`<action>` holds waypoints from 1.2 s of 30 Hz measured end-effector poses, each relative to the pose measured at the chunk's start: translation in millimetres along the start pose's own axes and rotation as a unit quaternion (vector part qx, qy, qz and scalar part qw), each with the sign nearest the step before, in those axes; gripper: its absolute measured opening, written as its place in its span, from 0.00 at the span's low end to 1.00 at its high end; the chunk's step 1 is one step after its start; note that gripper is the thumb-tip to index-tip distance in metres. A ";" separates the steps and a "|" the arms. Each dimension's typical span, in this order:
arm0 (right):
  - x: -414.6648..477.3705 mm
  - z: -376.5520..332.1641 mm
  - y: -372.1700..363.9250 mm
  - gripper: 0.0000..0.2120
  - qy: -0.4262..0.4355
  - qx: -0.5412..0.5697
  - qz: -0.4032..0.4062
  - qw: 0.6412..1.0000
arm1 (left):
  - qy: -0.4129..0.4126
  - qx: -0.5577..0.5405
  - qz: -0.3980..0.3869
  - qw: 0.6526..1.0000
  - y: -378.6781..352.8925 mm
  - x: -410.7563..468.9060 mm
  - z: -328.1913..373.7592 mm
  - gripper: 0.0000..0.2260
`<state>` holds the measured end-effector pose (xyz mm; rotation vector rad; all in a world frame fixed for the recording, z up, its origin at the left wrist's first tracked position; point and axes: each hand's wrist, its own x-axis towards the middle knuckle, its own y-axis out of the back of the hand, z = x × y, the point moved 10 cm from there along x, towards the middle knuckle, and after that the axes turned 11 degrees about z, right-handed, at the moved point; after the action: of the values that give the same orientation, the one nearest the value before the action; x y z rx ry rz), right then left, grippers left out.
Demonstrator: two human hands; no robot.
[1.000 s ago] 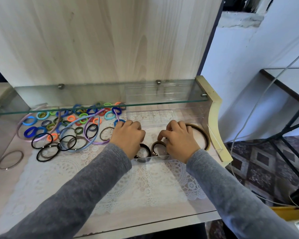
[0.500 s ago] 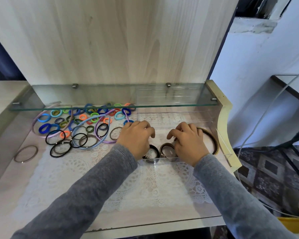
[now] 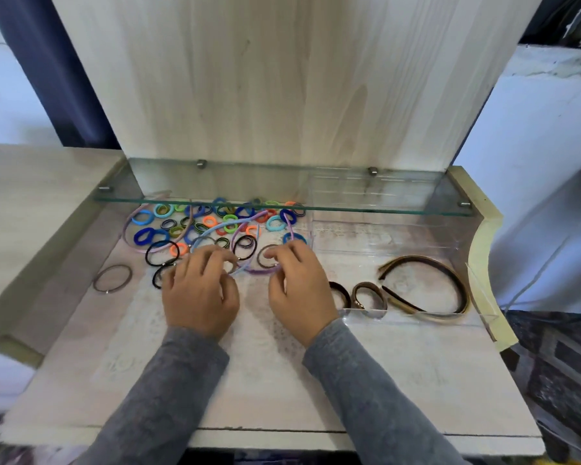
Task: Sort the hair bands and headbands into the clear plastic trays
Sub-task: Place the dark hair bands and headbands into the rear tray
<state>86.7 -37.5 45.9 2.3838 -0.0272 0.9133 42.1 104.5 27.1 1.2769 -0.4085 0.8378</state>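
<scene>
A heap of coloured hair bands [image 3: 215, 221] lies at the back of the table under a glass shelf. Pink [image 3: 127, 231], light blue [image 3: 215, 230] and purple [image 3: 260, 271] headbands lie among them, with black thin bands [image 3: 161, 252] in front. My left hand [image 3: 198, 293] hovers over the black bands, fingers bent loosely. My right hand [image 3: 299, 290] is at the purple headband's lower curve, beside a brown band [image 3: 261, 258]; I see nothing pinched. To the right, a clear plastic tray [image 3: 416, 318] holds a brown headband [image 3: 450, 275] and two dark hair bands [image 3: 369, 295].
The glass shelf [image 3: 282, 207] overhangs the heap and carries a second clear tray [image 3: 373, 187]. One thin brown band [image 3: 113, 279] lies alone at the left. A white lace mat [image 3: 259, 330] covers the table. A wooden panel [image 3: 265, 78] closes the back.
Both hands left the clear tray and moved left to the heap. The two dark bands and the brown headband stay in the tray, now uncovered. The camera swung left too.
</scene>
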 end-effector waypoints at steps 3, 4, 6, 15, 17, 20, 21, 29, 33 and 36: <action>-6.5 -3.1 -29.9 0.16 0.006 -0.035 -0.028 0.999 | 0.042 0.048 0.006 0.998 8.0 -0.9 -40.7 0.12; -8.8 -3.9 -38.8 0.16 0.005 -0.045 -0.035 0.998 | 0.055 0.063 0.004 0.996 9.9 -1.7 -53.7 0.13; -12.4 -4.3 -50.7 0.17 0.006 -0.068 -0.040 0.997 | 0.073 0.086 -0.002 0.994 12.0 -2.4 -73.1 0.13; -12.3 -26.8 -88.4 0.10 0.039 -0.155 -0.029 0.987 | 0.162 0.103 -0.083 0.978 2.3 -9.9 -131.8 0.12; -8.0 -34.0 -94.2 0.11 0.052 -0.182 -0.026 0.982 | 0.170 0.101 -0.088 0.976 0.1 -10.2 -134.0 0.12; -1.8 -41.8 -103.5 0.14 0.065 -0.220 -0.033 0.973 | 0.191 0.099 -0.088 0.973 1.6 -10.1 -136.0 0.12; -0.6 -43.5 -106.4 0.14 0.067 -0.226 -0.038 0.971 | 0.195 0.099 -0.090 0.972 2.6 -10.1 -136.2 0.12; 1.3 -44.2 -112.1 0.08 0.060 -0.215 -0.047 0.974 | 0.223 0.110 -0.100 0.964 4.9 -10.2 -140.2 0.11; -0.6 -38.4 -101.6 0.05 0.061 -0.182 -0.038 0.981 | 0.226 0.106 -0.105 0.963 6.5 -10.8 -140.3 0.09; -8.1 -37.1 -91.3 0.03 0.091 -0.142 -0.047 0.985 | 0.234 0.097 -0.098 0.962 8.5 -11.5 -140.6 0.07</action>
<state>77.7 56.5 16.4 2.0164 0.0246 1.0074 4.0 234.3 -13.6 1.2248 0.1793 0.9928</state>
